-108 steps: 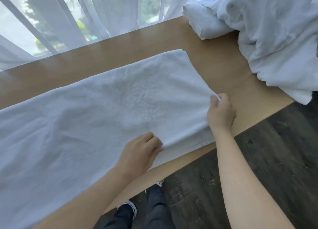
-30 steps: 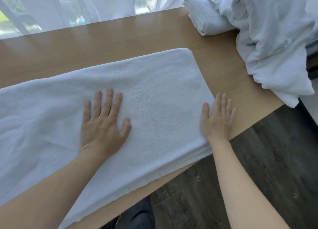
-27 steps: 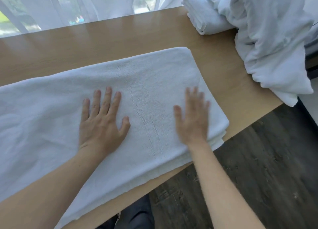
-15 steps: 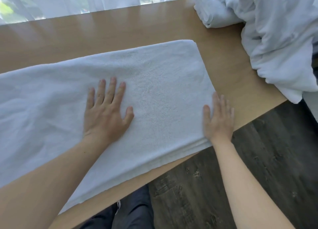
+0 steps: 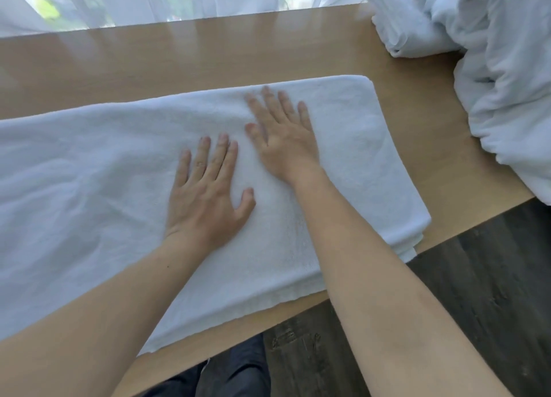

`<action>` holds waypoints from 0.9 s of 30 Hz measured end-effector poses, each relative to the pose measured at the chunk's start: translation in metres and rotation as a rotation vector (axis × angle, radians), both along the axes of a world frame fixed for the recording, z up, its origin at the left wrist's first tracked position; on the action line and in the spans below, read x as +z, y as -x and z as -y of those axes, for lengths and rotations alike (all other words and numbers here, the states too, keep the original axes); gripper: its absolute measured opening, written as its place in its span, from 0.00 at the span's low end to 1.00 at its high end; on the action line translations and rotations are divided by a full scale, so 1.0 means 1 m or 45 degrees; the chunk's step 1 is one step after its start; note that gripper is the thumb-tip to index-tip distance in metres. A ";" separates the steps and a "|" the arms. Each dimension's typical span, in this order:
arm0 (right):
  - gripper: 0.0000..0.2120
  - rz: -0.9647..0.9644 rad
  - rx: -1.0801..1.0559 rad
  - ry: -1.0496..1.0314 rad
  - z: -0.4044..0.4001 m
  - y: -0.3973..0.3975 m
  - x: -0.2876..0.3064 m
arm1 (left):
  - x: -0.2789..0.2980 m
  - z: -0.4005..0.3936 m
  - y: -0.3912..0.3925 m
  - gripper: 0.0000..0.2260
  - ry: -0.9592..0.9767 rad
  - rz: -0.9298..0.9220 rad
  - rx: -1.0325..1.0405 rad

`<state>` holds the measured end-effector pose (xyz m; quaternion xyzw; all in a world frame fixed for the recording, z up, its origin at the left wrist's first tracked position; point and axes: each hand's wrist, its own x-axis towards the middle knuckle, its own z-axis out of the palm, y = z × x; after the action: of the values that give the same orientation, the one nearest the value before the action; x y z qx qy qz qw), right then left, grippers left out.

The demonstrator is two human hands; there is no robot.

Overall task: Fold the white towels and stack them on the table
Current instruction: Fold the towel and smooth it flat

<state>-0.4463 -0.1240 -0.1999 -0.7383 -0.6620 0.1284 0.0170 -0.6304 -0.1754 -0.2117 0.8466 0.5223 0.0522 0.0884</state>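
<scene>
The left hand lies flat, fingers straight, pressing the white towel; the right hand lies flat just beside it, farther in, grasping nothing. The towel sits lengthwise along the counter, layered at its right end, so it seems only partly folded. At far right, one rolled towel touches a crumpled pile not yet folded.

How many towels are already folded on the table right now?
1 for certain: the folded towel at the far right corner. The towel under both hands is half-folded. The crumpled pile may hide more.
</scene>
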 end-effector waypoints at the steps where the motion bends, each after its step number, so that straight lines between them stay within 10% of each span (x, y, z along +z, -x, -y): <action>1: 0.27 0.017 -0.087 0.018 -0.004 -0.015 -0.001 | 0.000 0.000 0.000 0.36 0.000 0.003 0.003; 7: 0.31 0.075 -0.744 0.164 -0.012 -0.079 0.010 | 0.002 0.000 0.000 0.36 0.011 0.003 0.013; 14: 0.30 -0.009 -0.082 -0.032 0.051 0.001 -0.005 | 0.002 -0.001 -0.001 0.37 0.033 0.010 0.029; 23: 0.34 0.021 -1.036 -0.032 0.125 -0.141 0.002 | 0.002 0.001 -0.001 0.37 0.043 -0.008 0.026; 27: 0.33 -0.022 -0.465 -0.130 0.135 -0.060 0.008 | 0.003 0.000 -0.001 0.37 0.052 -0.007 0.027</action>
<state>-0.3864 -0.2589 -0.1921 -0.8431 -0.5226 0.0956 0.0832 -0.6290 -0.1752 -0.2089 0.8391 0.5325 0.0401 0.1038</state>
